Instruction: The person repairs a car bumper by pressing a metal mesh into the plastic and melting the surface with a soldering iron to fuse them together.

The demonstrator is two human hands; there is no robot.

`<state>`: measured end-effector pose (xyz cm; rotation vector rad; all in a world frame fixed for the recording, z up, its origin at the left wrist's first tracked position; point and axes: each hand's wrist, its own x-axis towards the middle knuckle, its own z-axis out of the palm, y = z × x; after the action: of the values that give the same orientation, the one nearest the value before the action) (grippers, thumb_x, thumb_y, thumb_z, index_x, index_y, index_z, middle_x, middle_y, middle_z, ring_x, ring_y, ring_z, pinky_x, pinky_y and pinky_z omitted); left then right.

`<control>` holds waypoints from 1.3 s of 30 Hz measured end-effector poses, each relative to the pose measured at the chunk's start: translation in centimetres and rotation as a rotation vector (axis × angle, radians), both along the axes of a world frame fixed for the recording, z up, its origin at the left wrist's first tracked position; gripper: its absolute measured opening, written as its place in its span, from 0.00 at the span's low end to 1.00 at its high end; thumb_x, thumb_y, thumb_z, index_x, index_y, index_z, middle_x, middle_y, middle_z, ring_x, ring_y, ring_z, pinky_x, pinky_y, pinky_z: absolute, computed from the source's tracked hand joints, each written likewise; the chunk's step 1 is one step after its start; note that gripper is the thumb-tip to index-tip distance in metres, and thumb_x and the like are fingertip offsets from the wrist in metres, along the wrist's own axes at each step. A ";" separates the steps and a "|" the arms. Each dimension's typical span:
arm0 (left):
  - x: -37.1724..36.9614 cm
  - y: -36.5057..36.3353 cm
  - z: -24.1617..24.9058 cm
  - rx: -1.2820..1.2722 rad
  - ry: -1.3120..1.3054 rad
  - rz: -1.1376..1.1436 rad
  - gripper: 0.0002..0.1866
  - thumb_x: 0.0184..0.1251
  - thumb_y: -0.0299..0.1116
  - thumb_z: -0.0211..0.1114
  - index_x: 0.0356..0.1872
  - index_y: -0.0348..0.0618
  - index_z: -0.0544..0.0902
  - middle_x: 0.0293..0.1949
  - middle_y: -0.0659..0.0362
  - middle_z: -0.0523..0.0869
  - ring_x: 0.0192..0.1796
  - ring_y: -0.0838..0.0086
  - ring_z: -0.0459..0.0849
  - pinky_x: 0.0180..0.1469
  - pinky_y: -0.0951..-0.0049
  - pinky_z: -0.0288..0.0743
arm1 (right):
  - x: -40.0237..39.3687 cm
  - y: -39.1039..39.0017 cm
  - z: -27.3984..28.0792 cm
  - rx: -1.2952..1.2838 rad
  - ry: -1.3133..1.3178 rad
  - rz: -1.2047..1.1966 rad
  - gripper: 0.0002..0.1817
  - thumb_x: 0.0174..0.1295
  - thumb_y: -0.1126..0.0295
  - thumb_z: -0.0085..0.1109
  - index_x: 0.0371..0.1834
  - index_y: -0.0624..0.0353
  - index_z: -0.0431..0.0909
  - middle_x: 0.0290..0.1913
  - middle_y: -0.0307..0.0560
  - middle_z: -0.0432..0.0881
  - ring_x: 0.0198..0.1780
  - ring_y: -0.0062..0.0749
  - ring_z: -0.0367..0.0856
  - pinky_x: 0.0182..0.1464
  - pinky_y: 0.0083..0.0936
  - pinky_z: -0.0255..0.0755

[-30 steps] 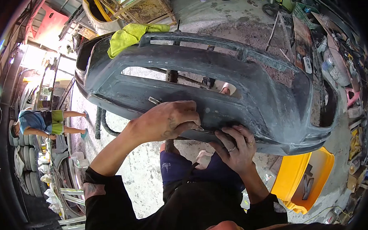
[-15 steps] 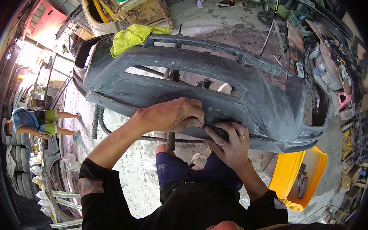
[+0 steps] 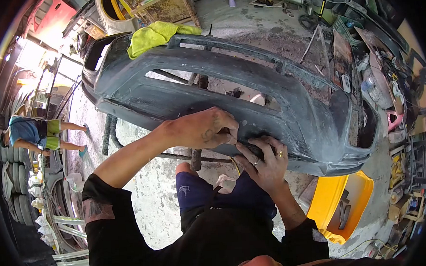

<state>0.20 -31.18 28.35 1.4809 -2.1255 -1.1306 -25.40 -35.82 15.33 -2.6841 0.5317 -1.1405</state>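
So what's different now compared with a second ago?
The left hand has slid along the bumper toward the right hand; the tool end seen beside it earlier is now hidden. The right hand keeps gripping the lower edge. The yellow cloth stays on top.

Bumper (image 3: 230, 88): dull dark grey, with paler sanded patches. Cloth (image 3: 157, 34) on its top edge: bright yellow-green. Tub (image 3: 330, 201) on the floor: yellow. Worker's sleeves (image 3: 107, 220): black; shorts (image 3: 197, 194): navy. Floor (image 3: 153, 194): mottled pale grey. Bystander (image 3: 30, 135): blue top, green shorts.
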 end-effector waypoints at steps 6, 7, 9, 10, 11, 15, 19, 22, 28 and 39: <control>0.1 0.4 0.9 -0.003 -0.127 0.016 0.06 0.74 0.22 0.72 0.48 0.35 0.89 0.49 0.50 0.89 0.51 0.53 0.91 0.51 0.55 0.83 | 0.0 -0.2 -0.3 0.025 -0.099 -0.014 0.32 0.64 0.51 0.81 0.73 0.38 0.87 0.60 0.35 0.85 0.61 0.39 0.81 0.58 0.41 0.76; 0.2 0.7 0.9 -0.070 -0.115 0.041 0.07 0.73 0.23 0.73 0.49 0.36 0.89 0.47 0.51 0.88 0.50 0.52 0.90 0.51 0.54 0.83 | 0.0 -0.1 -0.2 0.029 -0.098 -0.041 0.32 0.64 0.51 0.81 0.72 0.41 0.87 0.60 0.35 0.85 0.60 0.39 0.82 0.57 0.41 0.77; 0.0 1.1 0.8 -0.134 -0.102 0.059 0.08 0.73 0.23 0.73 0.50 0.37 0.89 0.45 0.52 0.87 0.50 0.52 0.90 0.51 0.53 0.83 | 0.0 0.0 -0.1 0.034 -0.096 -0.075 0.33 0.64 0.51 0.81 0.72 0.44 0.87 0.59 0.36 0.85 0.59 0.39 0.82 0.56 0.40 0.77; -0.3 1.5 0.8 -0.183 -0.119 0.055 0.08 0.73 0.23 0.73 0.50 0.38 0.89 0.44 0.52 0.86 0.49 0.52 0.90 0.50 0.52 0.83 | 0.0 0.0 -0.1 0.032 -0.085 -0.072 0.33 0.64 0.51 0.81 0.73 0.45 0.87 0.59 0.36 0.85 0.60 0.39 0.82 0.56 0.40 0.77; -0.4 1.7 0.7 -0.231 -0.137 0.054 0.08 0.73 0.23 0.74 0.50 0.38 0.89 0.43 0.53 0.84 0.48 0.52 0.90 0.49 0.51 0.82 | 0.1 0.0 -0.1 0.031 -0.075 -0.067 0.33 0.64 0.51 0.81 0.73 0.46 0.87 0.60 0.36 0.85 0.60 0.39 0.82 0.56 0.39 0.78; -0.7 1.7 0.6 -0.197 -0.177 0.053 0.07 0.73 0.27 0.72 0.48 0.40 0.87 0.44 0.52 0.81 0.50 0.50 0.87 0.52 0.49 0.81 | 0.0 0.0 -0.3 0.026 -0.083 -0.057 0.32 0.63 0.52 0.81 0.72 0.43 0.88 0.60 0.34 0.85 0.60 0.38 0.82 0.56 0.39 0.77; -0.9 1.4 0.7 -0.187 -0.156 0.046 0.08 0.74 0.26 0.71 0.50 0.39 0.86 0.43 0.51 0.81 0.50 0.49 0.87 0.53 0.48 0.81 | 0.0 0.0 -0.8 0.002 -0.105 -0.038 0.30 0.62 0.54 0.82 0.70 0.33 0.89 0.60 0.31 0.85 0.60 0.37 0.81 0.56 0.38 0.77; -0.7 1.2 0.1 -0.161 -0.141 0.036 0.08 0.75 0.26 0.71 0.50 0.37 0.85 0.43 0.50 0.81 0.50 0.48 0.87 0.53 0.48 0.81 | 0.0 0.2 -0.7 0.010 -0.098 -0.033 0.28 0.61 0.55 0.83 0.67 0.30 0.91 0.60 0.31 0.85 0.60 0.38 0.81 0.59 0.38 0.77; -1.0 0.8 1.0 -0.050 -0.052 0.048 0.06 0.78 0.23 0.68 0.51 0.36 0.87 0.46 0.50 0.83 0.51 0.48 0.87 0.51 0.50 0.79 | -0.1 0.1 0.0 0.027 -0.063 -0.018 0.26 0.59 0.55 0.85 0.63 0.30 0.93 0.59 0.31 0.86 0.61 0.40 0.81 0.61 0.39 0.77; -1.1 0.6 0.2 -0.018 0.004 0.085 0.05 0.76 0.25 0.72 0.45 0.34 0.87 0.42 0.47 0.87 0.49 0.50 0.89 0.50 0.51 0.81 | 0.0 0.2 -0.2 0.045 -0.079 -0.006 0.26 0.58 0.56 0.85 0.63 0.32 0.93 0.60 0.32 0.85 0.62 0.41 0.81 0.62 0.41 0.77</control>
<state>-0.89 -30.59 28.51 1.5443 -2.0432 -1.0812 -25.42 -35.64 15.17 -2.5890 0.5463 -1.2161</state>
